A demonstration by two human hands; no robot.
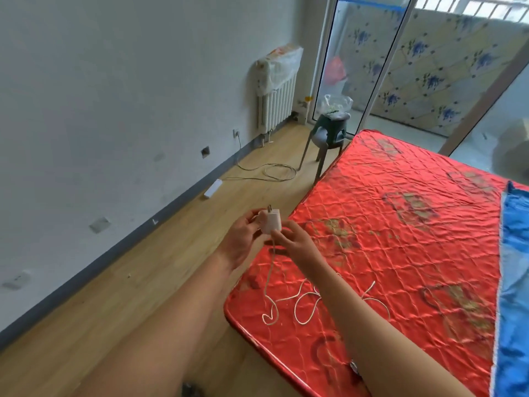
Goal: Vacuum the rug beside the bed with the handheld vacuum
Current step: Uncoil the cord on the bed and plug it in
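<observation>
Along the grey wall at the left of the frame, a white power strip (213, 189) lies on the wooden floor (120, 282), and its cord (267, 171) loops toward a wall socket (236, 134). Just left of centre, the left hand (243, 239) curls its fingers round the left side of a white charger plug (270, 222), whose prongs point up. Above, at the upper middle, a white radiator (276, 107) stands against the wall. The right hand (296, 245) pinches the plug's lower end between thumb and fingertips, so both hands grasp it. A thin white cable (286, 308) hangs from the plug and lies in loose coils on the near corner of the bed (400, 224), whose red quilted cover fills the right half. Beyond the bed's far corner, a dark stool (329, 136) carries a clear plastic bag (337, 103). A blue cloth (515, 282) lies along the right edge.
</observation>
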